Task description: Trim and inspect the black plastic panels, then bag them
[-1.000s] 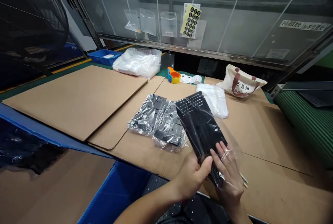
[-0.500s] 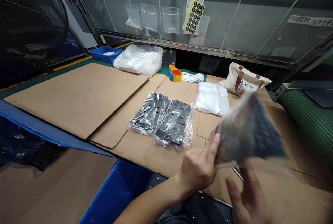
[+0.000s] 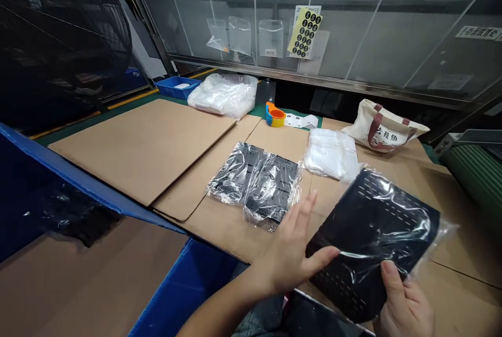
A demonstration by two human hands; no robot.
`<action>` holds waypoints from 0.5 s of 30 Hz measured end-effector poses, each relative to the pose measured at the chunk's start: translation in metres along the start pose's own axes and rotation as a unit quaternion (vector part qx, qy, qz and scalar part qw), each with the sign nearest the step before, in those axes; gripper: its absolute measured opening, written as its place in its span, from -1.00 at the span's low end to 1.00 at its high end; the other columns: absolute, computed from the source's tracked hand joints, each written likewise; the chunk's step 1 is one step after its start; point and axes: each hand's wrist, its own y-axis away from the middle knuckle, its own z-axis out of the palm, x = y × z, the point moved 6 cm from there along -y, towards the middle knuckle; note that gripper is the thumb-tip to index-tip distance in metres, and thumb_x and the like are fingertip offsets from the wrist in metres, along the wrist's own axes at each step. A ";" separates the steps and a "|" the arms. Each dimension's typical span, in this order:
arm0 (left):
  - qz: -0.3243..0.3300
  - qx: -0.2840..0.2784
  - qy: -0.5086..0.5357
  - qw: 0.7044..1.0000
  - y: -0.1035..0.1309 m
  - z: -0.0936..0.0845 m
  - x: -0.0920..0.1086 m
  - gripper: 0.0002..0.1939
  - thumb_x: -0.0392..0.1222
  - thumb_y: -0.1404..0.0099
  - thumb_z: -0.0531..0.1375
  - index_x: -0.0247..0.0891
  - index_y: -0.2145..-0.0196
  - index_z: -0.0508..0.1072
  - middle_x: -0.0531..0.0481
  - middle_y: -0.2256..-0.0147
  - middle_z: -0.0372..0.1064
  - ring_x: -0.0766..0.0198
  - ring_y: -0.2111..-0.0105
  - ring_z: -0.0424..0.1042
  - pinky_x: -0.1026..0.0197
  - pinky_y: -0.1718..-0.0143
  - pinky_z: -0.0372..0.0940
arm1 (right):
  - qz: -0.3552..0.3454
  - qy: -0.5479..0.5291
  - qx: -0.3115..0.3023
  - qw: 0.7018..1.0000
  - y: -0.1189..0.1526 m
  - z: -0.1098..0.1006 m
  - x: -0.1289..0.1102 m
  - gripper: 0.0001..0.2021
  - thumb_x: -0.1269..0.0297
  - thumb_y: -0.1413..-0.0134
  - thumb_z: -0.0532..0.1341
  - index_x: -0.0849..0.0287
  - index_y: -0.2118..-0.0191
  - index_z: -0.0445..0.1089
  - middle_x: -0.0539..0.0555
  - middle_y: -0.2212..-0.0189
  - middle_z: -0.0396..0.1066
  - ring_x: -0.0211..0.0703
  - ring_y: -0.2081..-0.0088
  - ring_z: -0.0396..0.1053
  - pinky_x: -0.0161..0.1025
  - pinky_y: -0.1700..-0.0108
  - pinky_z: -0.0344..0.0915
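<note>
My right hand [image 3: 406,298] grips the lower right edge of a black sheet in a clear plastic bag [image 3: 376,237], thumb on top. Rows of short pale dashes run along two sides of the sheet. My left hand [image 3: 288,251] is at the sheet's left edge with its fingers stretched out and spread. Its thumb lies over that edge of the bag. Just beyond my left hand, two more bagged black sheets [image 3: 270,183] lie side by side on the cardboard, with small print on them.
A stack of clear bags [image 3: 329,153], a tape roll [image 3: 275,115] and a cloth tote [image 3: 386,128] stand behind. A large cardboard sheet [image 3: 145,143] lies left, near a bulky plastic bag [image 3: 225,95] and blue tray [image 3: 176,86]. A blue bin [image 3: 168,282] is at front left.
The bagged black sheet has turned to show its dashed face and dropped lower. My right hand has closed on its edge, while my left hand has spread its fingers.
</note>
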 end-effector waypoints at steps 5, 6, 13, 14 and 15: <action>-0.122 -0.104 0.150 0.976 0.011 0.011 -0.012 -0.65 0.00 -0.37 0.07 -0.32 0.09 0.43 -0.10 0.25 0.46 0.16 0.27 0.42 0.15 0.21 0.31 | 0.028 -0.068 -0.040 0.996 0.005 0.021 0.001 -0.55 -0.07 0.12 0.37 0.24 0.27 0.45 0.14 0.38 0.56 0.03 0.39 0.52 -0.17 0.38 0.47; -0.133 -0.086 0.143 0.977 0.013 0.009 -0.015 -0.65 0.02 -0.37 0.06 -0.33 0.22 0.45 -0.06 0.35 0.43 0.20 0.35 0.38 0.17 0.28 0.27 | 0.029 -0.066 -0.047 0.996 0.004 0.025 0.002 -0.55 -0.08 0.12 0.38 0.24 0.28 0.46 0.14 0.38 0.57 0.02 0.40 0.52 -0.17 0.37 0.48; -0.178 0.017 0.088 0.980 0.004 -0.029 -0.039 -0.68 0.04 -0.37 0.03 -0.27 0.37 0.33 0.07 0.46 0.28 0.32 0.46 0.24 0.28 0.42 0.11 | -0.012 -0.070 -0.173 0.982 -0.005 0.045 0.003 -0.60 -0.04 0.11 0.39 0.15 0.21 0.53 0.15 0.23 0.58 -0.01 0.25 0.54 -0.23 0.27 0.51; -0.188 0.040 0.054 0.980 0.000 -0.041 -0.046 -0.70 0.02 -0.37 0.03 -0.26 0.34 0.34 0.09 0.48 0.27 0.32 0.48 0.24 0.28 0.44 0.09 | -0.016 -0.073 -0.202 0.976 -0.005 0.048 0.003 -0.62 -0.02 0.06 0.37 0.13 0.18 0.53 0.16 0.22 0.57 -0.02 0.27 0.55 -0.22 0.26 0.52; -0.199 0.060 0.014 0.978 -0.003 -0.052 -0.053 -0.72 0.00 -0.37 0.02 -0.25 0.31 0.35 0.11 0.51 0.27 0.32 0.50 0.25 0.28 0.45 0.08 | -0.021 -0.073 -0.231 0.970 -0.004 0.051 0.002 -0.65 0.00 0.01 0.36 0.12 0.16 0.53 0.17 0.21 0.57 -0.02 0.28 0.55 -0.19 0.25 0.53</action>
